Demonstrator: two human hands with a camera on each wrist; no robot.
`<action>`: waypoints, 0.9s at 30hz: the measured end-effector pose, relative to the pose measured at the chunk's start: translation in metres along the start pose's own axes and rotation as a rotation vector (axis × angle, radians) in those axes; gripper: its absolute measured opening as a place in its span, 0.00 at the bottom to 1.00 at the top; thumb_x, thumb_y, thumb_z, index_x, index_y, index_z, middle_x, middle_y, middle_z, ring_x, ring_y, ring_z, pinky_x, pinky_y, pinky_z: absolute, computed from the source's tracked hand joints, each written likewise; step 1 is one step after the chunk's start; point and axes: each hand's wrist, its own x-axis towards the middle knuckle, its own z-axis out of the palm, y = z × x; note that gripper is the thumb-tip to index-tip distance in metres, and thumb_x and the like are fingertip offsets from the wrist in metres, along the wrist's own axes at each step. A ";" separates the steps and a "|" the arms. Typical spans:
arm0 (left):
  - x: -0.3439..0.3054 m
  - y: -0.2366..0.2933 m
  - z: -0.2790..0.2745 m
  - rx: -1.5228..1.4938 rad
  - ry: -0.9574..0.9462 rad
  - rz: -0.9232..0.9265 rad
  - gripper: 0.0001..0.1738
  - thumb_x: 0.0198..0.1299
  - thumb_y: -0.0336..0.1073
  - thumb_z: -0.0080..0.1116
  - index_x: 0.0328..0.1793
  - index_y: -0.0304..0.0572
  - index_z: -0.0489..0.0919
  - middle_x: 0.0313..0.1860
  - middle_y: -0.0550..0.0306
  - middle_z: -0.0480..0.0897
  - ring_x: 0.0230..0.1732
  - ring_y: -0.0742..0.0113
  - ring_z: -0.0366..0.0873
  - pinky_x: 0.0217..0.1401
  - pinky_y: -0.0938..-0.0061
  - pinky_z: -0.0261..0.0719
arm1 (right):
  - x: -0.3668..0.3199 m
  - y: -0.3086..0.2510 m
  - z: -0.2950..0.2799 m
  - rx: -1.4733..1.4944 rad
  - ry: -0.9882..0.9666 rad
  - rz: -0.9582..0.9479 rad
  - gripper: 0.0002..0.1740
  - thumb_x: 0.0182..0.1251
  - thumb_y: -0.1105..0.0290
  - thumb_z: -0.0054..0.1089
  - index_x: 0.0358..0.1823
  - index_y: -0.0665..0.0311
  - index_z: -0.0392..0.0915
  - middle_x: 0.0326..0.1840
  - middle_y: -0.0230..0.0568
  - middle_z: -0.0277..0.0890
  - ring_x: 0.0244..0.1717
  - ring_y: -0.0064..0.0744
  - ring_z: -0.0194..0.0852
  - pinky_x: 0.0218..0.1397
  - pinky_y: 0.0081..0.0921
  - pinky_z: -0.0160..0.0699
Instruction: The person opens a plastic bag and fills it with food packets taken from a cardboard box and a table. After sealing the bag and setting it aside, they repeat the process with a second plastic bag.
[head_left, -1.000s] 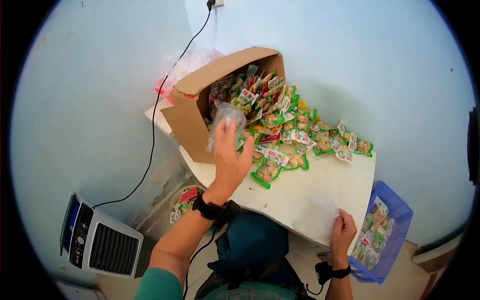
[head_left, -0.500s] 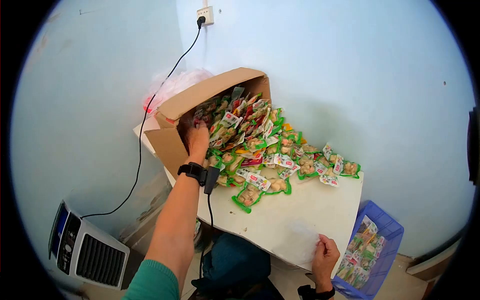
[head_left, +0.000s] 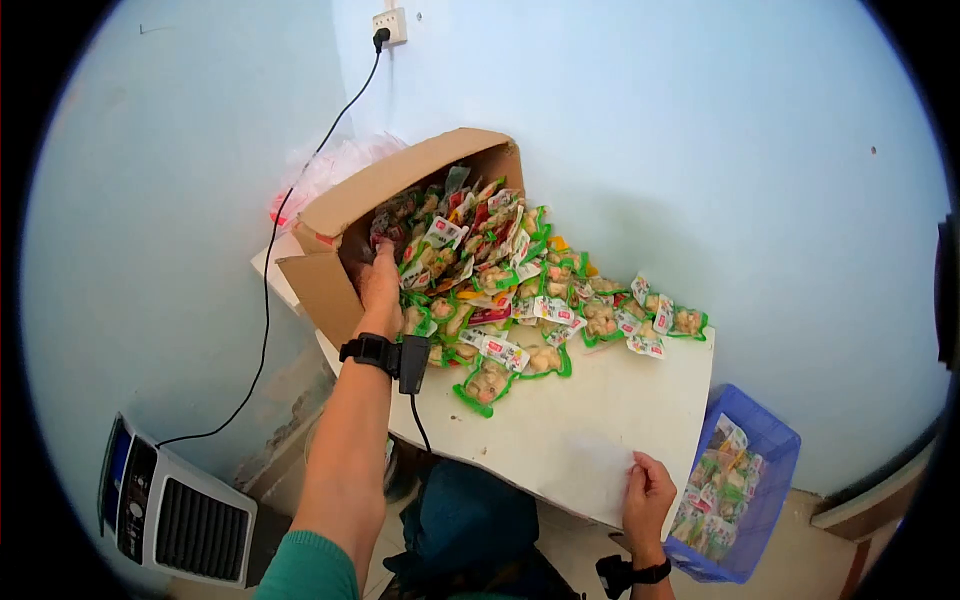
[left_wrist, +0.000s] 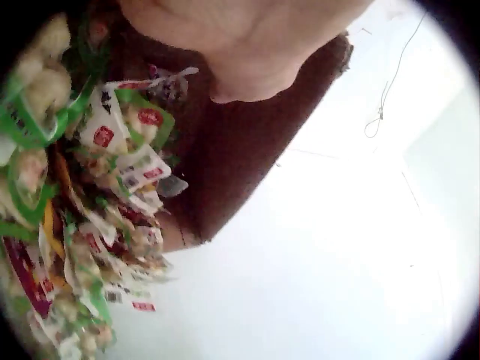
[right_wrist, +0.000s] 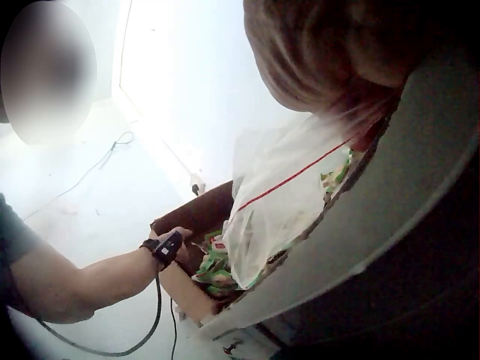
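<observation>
My left hand (head_left: 381,285) reaches into the open cardboard box (head_left: 318,298), beside a heap of snack packets (head_left: 500,275). Its fingertips are hidden inside; I cannot tell what they hold. In the left wrist view, the heel of the hand hangs over the dark box wall (left_wrist: 247,142), with green-edged packets (left_wrist: 142,120) to one side. Near the table's front right edge, my right hand (head_left: 648,500) pinches a clear plastic bag (right_wrist: 274,187). A red line runs across the bag, which lies faintly visible over the white table (head_left: 500,440).
A blue plastic basket (head_left: 775,500) of packets stands low at the right of the table. On the left is an air cooler (head_left: 200,520); a black cord (head_left: 268,300) climbs to the wall socket (head_left: 390,25). A pinkish plastic bag (head_left: 335,170) lies behind the box.
My left hand, which carried a crumpled clear plastic bag before the box, has gone into the box, and that bag is out of sight. The right hand keeps its bag near the table edge.
</observation>
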 end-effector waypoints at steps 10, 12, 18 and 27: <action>-0.208 0.019 -0.046 0.118 -0.836 0.707 0.42 0.65 0.46 0.64 0.80 0.39 0.59 0.80 0.44 0.60 0.78 0.52 0.60 0.75 0.58 0.63 | -0.001 -0.009 -0.004 0.232 -0.084 0.106 0.14 0.76 0.76 0.50 0.58 0.67 0.80 0.35 0.31 0.78 0.25 0.14 0.67 0.28 0.14 0.68; -0.235 0.009 -0.067 0.091 -1.104 0.495 0.43 0.64 0.45 0.67 0.80 0.39 0.59 0.80 0.47 0.60 0.78 0.53 0.59 0.76 0.57 0.62 | -0.004 -0.019 -0.007 0.296 -0.134 0.156 0.15 0.76 0.76 0.49 0.59 0.67 0.79 0.36 0.32 0.78 0.24 0.13 0.65 0.25 0.15 0.68; -0.260 -0.025 -0.101 -0.115 -1.310 0.077 0.43 0.62 0.44 0.69 0.78 0.39 0.61 0.75 0.48 0.67 0.76 0.58 0.62 0.77 0.59 0.60 | -0.013 -0.075 -0.009 0.460 -0.347 0.207 0.17 0.77 0.73 0.50 0.64 0.67 0.75 0.36 0.34 0.80 0.20 0.13 0.65 0.21 0.13 0.65; -0.262 -0.034 -0.125 -0.117 -1.190 0.028 0.11 0.69 0.34 0.61 0.47 0.32 0.85 0.38 0.62 0.87 0.39 0.79 0.81 0.44 0.82 0.78 | -0.018 -0.096 -0.004 0.347 -0.544 0.271 0.21 0.69 0.73 0.63 0.62 0.65 0.76 0.35 0.30 0.81 0.25 0.12 0.68 0.28 0.12 0.68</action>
